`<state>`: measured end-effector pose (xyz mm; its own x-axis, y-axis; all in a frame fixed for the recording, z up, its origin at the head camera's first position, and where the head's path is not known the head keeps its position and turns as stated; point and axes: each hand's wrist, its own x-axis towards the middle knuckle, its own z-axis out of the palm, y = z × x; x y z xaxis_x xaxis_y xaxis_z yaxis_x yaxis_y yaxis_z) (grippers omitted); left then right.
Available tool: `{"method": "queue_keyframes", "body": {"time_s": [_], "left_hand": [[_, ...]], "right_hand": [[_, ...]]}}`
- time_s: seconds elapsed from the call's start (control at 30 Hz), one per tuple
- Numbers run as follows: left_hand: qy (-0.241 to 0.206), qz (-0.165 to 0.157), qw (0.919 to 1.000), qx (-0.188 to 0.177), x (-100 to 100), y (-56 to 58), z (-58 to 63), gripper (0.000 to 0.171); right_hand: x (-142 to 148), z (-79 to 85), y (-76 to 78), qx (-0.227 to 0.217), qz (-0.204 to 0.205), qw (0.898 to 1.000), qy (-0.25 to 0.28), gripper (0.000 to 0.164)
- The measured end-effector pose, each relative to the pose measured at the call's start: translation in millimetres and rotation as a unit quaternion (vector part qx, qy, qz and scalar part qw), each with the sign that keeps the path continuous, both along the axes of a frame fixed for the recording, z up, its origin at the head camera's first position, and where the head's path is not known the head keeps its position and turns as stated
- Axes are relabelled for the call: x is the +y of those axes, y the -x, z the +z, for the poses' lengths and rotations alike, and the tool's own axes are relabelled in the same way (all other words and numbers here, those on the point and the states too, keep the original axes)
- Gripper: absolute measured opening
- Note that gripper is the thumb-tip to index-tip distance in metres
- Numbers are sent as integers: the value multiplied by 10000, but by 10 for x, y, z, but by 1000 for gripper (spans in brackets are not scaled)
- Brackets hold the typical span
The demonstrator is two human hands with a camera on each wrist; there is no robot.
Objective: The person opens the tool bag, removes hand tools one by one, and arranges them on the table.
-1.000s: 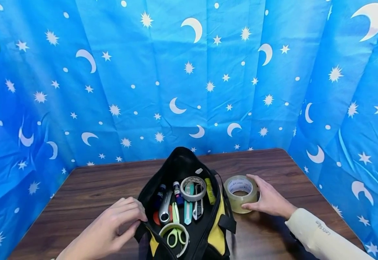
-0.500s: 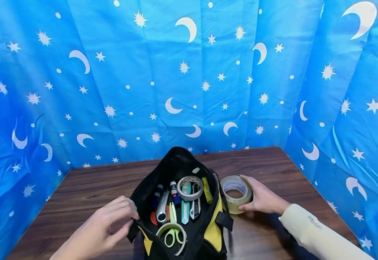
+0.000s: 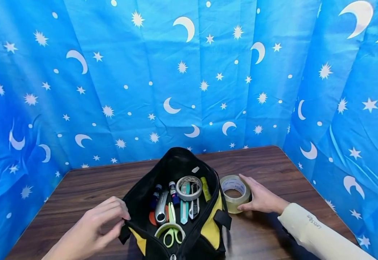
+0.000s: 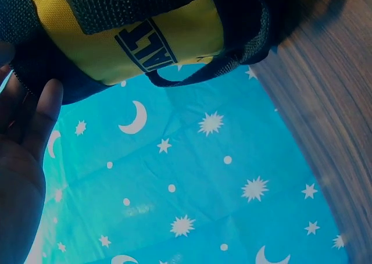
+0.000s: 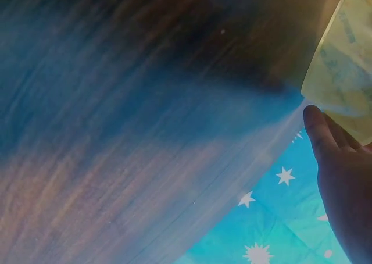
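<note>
A black and yellow tool bag [image 3: 212,231] stands unzipped on the table, and my left hand [image 3: 101,225] pinches its left edge. In the left wrist view the thumb [image 4: 49,104] lies against the black bag fabric. My right hand [image 3: 262,195] grips a wide roll of clear packing tape [image 3: 236,205] from its right side, thumb in front. The roll stands beside the bag's right side. Inside the bag lie a grey tape roll [image 3: 189,197], green-handled scissors [image 3: 168,238] through another tape roll [image 3: 163,228], utility knives [image 3: 184,213], a glue stick [image 3: 174,193] and a yellow highlighter [image 3: 205,189].
A silver tool [image 3: 161,209] and an orange piece [image 3: 152,218] lie in the bag's left part. A black strap [image 3: 222,219] hangs at the bag's right side. The dark wooden table [image 3: 88,187] is enclosed by a blue star-and-moon curtain [image 3: 143,72].
My left hand has drawn the bag's left edge outward to the left, widening the opening. The right hand and the packing tape stay in place; the head view has shifted slightly.
</note>
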<state>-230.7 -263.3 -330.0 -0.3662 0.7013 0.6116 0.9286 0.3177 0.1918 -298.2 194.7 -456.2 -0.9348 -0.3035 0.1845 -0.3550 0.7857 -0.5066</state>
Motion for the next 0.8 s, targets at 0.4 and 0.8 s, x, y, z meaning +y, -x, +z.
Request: {"method": "queue_keyframes", "body": {"time_s": [0.4, 0.8], "left_hand": [[140, 291, 9994, -134, -260, -2, -32, 41], [165, -58, 9997, -185, -212, -32, -22, 39]], "right_hand": [[-40, 4, 23, 13, 98, 9999, 17, 106], [-214, 336, -463, 1038, 254, 9939, 271, 106]]}}
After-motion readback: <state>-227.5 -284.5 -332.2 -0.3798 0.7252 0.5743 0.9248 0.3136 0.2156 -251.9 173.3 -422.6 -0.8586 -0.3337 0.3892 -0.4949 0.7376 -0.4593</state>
